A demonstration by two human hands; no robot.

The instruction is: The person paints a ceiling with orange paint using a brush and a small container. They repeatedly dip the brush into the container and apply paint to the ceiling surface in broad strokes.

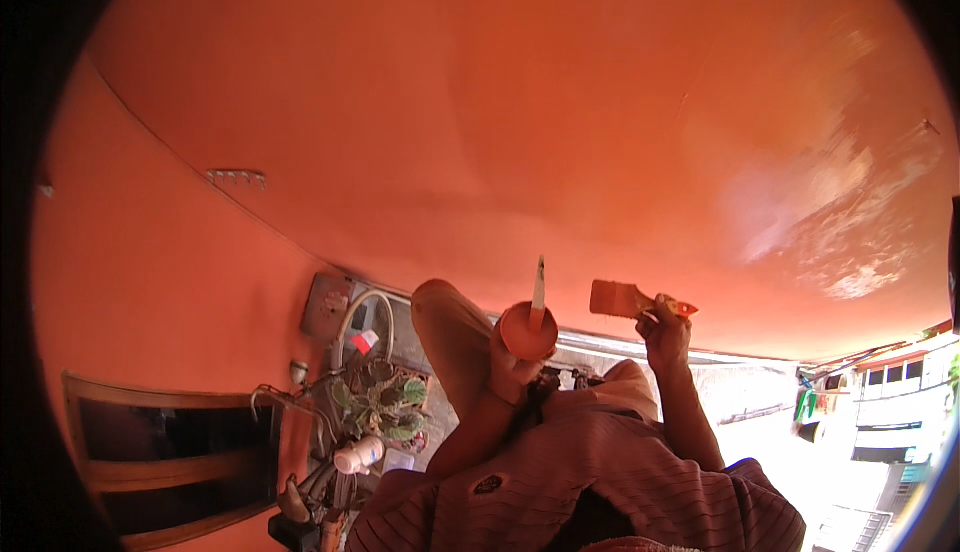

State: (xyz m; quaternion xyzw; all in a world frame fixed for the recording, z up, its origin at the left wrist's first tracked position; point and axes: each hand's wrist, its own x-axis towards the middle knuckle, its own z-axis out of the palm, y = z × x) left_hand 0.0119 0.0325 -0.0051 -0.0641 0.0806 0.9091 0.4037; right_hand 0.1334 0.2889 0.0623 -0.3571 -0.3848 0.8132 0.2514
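My left hand (516,370) is wrapped round a small round tub of orange paint (518,334), held in front of my body. A flat stick (539,287) with a pale upper part stands up out of the paint, leaning on the rim. To the right, my right hand (664,326) grips a wide paintbrush (618,299) by its handle. The brush's bristles are coated orange and point left, apart from the tub. Ahead of both hands rises an orange wall (560,132), with a glossy, wet-looking patch at the right.
A small hook rack (236,176) is fixed to the wall at the left. Potted plants (385,402), a pale bottle (358,455) and a curved hose (375,297) crowd the floor at left. A wooden-framed window (170,474) is at lower left. Bright open ground (745,422) lies at right.
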